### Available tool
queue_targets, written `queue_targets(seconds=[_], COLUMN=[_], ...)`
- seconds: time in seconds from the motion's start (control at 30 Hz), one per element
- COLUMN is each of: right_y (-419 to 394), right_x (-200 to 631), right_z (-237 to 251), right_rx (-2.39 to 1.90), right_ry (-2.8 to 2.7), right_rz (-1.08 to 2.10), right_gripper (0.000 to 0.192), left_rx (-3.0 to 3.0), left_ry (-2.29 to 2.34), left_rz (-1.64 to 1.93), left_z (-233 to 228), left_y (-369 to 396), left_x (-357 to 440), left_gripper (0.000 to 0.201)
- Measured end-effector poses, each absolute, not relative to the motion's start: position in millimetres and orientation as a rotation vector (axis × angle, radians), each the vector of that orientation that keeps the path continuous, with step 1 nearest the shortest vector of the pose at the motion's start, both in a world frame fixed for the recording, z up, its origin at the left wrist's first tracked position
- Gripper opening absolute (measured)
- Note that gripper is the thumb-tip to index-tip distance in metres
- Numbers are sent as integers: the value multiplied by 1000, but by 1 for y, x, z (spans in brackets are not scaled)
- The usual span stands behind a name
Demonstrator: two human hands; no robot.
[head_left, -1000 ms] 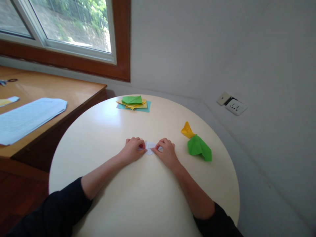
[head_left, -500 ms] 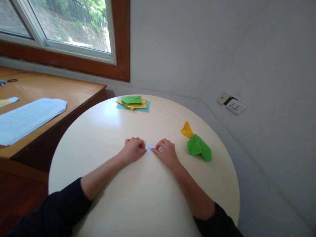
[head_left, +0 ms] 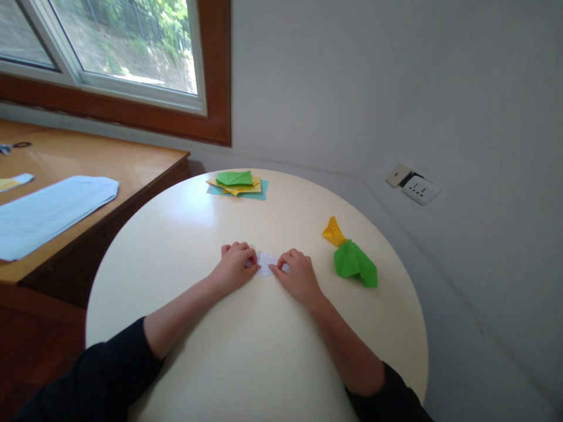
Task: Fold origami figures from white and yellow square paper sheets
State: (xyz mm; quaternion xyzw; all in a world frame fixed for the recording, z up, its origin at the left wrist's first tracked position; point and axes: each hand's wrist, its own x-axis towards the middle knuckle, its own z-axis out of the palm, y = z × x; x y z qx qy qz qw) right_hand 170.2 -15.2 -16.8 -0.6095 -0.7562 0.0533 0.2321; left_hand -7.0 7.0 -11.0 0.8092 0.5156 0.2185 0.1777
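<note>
White folded paper (head_left: 265,264) | left hand (head_left: 235,265) pinching it | right hand (head_left: 298,272) pinching it | on round table (head_left: 246,363)

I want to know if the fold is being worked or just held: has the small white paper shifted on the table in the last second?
No. The white paper sits pinched between left hand and right hand, same spot relative to the green folded piece.

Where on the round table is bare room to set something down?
Free: between the coloured paper stack and both hands, along the table's left rim, and near the forearms. Crowded: the white folded paper between left hand and right hand, beside green and yellow pieces.
</note>
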Motion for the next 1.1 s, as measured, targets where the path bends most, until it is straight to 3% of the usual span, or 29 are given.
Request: queue_targets(seconds=[0.47, 0.7, 1.1], right_y=[-18, -19, -31], right_x=[168, 168, 156], right_z=[-10, -10, -7], right_rx=[-1657, -1666, -1283], right_ry=[-2101, -2106, -2255], right_rz=[228, 183, 453], right_gripper=[17, 18, 10], left_rx=[2379, 2513, 2408], left_ry=[1382, 1119, 1373], left_rz=[756, 510, 559], left_z=[-7, -5, -12], left_y=[2, -2, 4], left_x=[-6, -4, -6], left_gripper=[8, 16, 26])
